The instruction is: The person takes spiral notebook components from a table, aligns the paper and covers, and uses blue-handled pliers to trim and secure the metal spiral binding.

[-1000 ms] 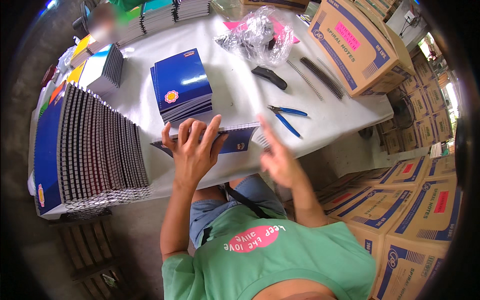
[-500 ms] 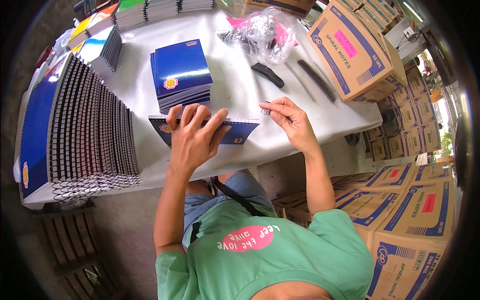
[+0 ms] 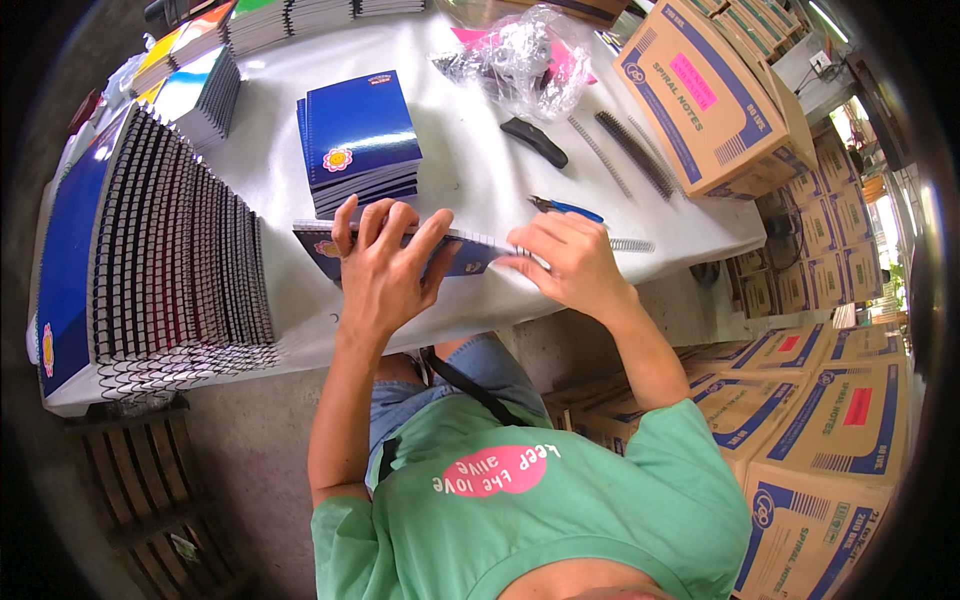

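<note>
A blue-covered notebook stands tilted on its long edge near the front of the table. My left hand grips it, fingers over the upper edge and thumb on the cover. At the notebook's right end my right hand is closed in a pinch on a thin wire spiral, whose length sticks out to the right of the hand. Whether the spiral's tip is in the notebook's holes is blurred. Just beyond the right hand lie blue-handled cutters. A stack of blue notebooks sits behind the left hand.
Spiral-bound notebooks form a long row at left. Farther back are a black-handled tool, loose spirals and a clear plastic bag. A cardboard box occupies the table's right; more cartons are stacked below right.
My right hand has moved slightly down and turned over, bringing the spiral to the notebook's end. The blue-handled cutters now show on the table. My left hand keeps its grip.
</note>
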### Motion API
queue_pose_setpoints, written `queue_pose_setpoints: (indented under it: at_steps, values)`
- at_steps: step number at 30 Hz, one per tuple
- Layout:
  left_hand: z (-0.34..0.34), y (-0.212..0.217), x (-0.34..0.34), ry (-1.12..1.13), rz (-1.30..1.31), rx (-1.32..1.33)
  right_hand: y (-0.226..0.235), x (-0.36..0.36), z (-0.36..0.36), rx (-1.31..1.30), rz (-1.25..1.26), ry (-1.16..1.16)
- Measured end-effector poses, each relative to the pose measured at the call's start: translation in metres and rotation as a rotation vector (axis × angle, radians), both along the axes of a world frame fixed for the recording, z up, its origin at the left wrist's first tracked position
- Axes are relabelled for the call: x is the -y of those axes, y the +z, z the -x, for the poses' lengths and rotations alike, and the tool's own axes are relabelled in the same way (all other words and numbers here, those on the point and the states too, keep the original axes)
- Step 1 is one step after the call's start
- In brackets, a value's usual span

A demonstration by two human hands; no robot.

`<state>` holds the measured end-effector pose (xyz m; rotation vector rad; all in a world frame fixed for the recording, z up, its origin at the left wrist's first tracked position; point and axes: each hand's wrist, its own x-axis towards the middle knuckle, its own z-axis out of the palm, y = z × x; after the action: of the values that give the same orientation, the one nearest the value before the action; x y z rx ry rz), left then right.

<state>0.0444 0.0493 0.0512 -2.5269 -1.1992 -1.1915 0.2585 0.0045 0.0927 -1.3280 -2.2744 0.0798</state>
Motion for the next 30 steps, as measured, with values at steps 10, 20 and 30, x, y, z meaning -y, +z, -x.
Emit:
queue_pose_setpoints:
  at_steps: [10,20,30]
  values:
    - [0.006,-0.012,0.001,0.028,-0.068,-0.028,-0.003,0.005,0.003,-0.494,0.221,-0.081]
    - [-0.013,-0.019,0.003,0.078,-0.102,0.119,0.014,-0.03,-0.027,-0.513,1.044,0.028]
    - [-0.013,-0.021,0.007,-0.001,-0.026,0.159,-0.104,-0.16,-0.106,0.236,0.169,-0.581]
